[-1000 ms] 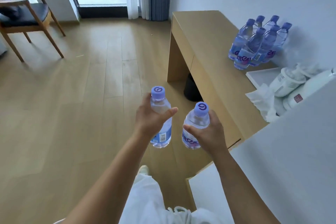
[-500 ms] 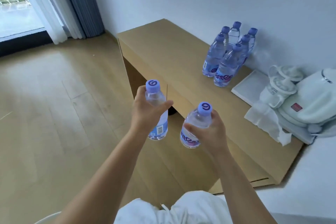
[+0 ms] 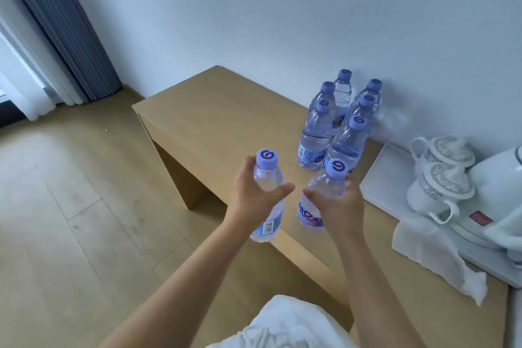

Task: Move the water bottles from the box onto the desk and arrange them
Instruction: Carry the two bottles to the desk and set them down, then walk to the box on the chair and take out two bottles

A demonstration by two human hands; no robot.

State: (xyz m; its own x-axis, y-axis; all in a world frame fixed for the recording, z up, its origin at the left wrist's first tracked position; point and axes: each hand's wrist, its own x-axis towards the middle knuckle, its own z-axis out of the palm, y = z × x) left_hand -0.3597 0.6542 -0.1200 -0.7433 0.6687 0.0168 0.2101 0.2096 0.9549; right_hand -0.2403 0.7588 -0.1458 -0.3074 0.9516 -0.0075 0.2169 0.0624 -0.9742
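Note:
My left hand grips a clear water bottle with a purple cap, held upright over the desk's front edge. My right hand grips a second such bottle, upright just above the light wooden desk. Several more purple-capped bottles stand clustered on the desk near the wall, just beyond the right-hand bottle. The box is not in view.
A white tray at the desk's right holds white teacups and a white kettle, with a white cloth hanging over its near edge. Grey curtains hang at the far left above the wooden floor.
Both hands have carried their bottles forward from over the floor to the desk. The view has swung right and closer, so the standing bottles now sit directly ahead.

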